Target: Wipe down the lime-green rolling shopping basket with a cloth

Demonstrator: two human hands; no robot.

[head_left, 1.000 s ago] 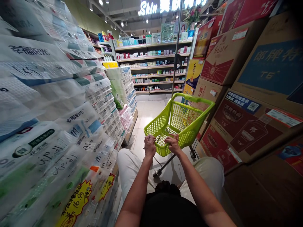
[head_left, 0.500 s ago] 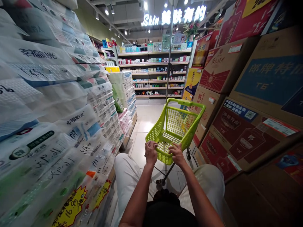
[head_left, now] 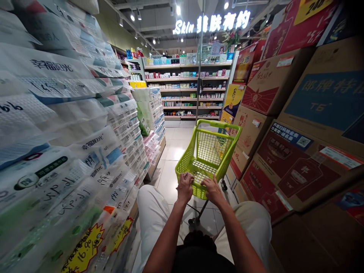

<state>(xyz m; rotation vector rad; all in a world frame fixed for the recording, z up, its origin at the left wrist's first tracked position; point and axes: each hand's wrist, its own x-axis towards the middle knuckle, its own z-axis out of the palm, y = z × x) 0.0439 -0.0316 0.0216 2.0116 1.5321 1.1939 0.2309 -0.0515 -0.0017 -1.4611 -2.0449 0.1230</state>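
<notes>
A lime-green plastic shopping cart [head_left: 214, 146] stands directly in front of me, its lattice basket tilted toward me and its handle bar [head_left: 217, 124] at the far end. Nothing large lies in the basket. On the left part of its near rim, my left hand [head_left: 185, 187] is closed with the fingers bent over the edge. My right hand [head_left: 213, 189] grips the same rim a little farther right, fingers curled inward. Below, the dark legs and a caster [head_left: 194, 221] show between my knees.
Stacked paper packs [head_left: 93, 142] line the left side. Cardboard cartons [head_left: 295, 159] rise close on the right. A tiled floor [head_left: 173, 144] runs ahead to shelves of small boxes [head_left: 187, 77]. A thin vertical pole [head_left: 199, 57] stands beyond the cart.
The cart has swung slightly, its handle end shifting left. Both hands stay on the near rim; the left has shifted slightly right. The view has turned a little left.
</notes>
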